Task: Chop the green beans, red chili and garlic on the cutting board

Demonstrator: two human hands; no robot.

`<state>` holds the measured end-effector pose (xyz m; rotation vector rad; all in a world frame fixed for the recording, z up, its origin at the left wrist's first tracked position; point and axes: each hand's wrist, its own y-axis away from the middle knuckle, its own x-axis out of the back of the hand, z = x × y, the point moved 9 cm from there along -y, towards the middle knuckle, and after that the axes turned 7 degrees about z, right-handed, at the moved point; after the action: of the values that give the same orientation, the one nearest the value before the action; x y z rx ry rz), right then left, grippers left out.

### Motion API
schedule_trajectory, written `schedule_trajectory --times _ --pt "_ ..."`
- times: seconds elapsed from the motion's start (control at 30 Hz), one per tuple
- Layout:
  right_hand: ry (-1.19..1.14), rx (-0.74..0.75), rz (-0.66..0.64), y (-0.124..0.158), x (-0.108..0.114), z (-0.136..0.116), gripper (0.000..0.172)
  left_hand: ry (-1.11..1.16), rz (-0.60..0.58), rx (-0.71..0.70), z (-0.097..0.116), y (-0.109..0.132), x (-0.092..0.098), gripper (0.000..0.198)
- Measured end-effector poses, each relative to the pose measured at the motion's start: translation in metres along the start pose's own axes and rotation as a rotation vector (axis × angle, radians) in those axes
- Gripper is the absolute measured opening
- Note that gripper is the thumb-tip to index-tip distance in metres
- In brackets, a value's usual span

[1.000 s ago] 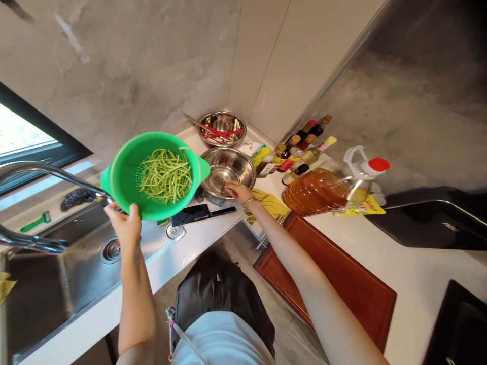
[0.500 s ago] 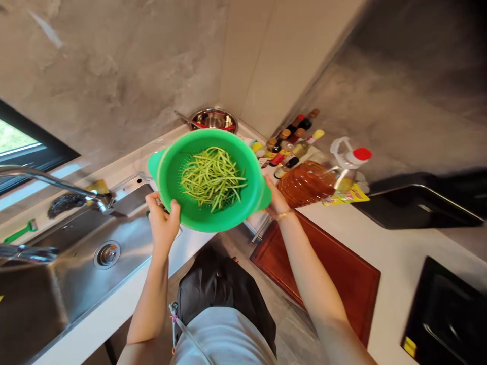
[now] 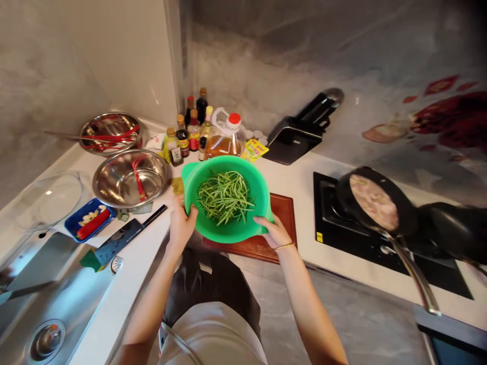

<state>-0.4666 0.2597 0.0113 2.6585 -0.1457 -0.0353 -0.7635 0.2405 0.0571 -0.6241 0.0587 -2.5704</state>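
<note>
A: Careful. If our left hand or right hand slips on that smooth plastic, the green colander could tip and spill its green beans.

B: We've got it clamped between both hands, fingers wrapped on opposite sides, above the wooden cutting board.

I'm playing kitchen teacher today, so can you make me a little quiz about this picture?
1. True or false: the left hand and the right hand both hold the green colander.
2. What lies in the colander? A) green beans B) noodles C) eggs
3. On which side of the colander, the person's left or right, is the frying pan?
Key: 1 true; 2 A; 3 right.
</note>
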Motion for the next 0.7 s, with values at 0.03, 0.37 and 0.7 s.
schedule_trajectory --times 0.03,0.37,0.7 --pt "0.064 0.028 0.005 -0.005 0.015 0.005 0.048 -0.031 -0.023 0.017 0.001 0.006 -0.013 0.028" --pt "1.021 0.906 -0.277 -0.021 0.011 -0.007 0.041 -0.17 -0.053 0.26 -0.043 0.087 -0.098 0.024" --pt "1.512 0.969 -0.67 -0.038 -0.092 0.061 0.016 -0.116 -0.043 0.312 -0.056 0.094 -0.105 0.023"
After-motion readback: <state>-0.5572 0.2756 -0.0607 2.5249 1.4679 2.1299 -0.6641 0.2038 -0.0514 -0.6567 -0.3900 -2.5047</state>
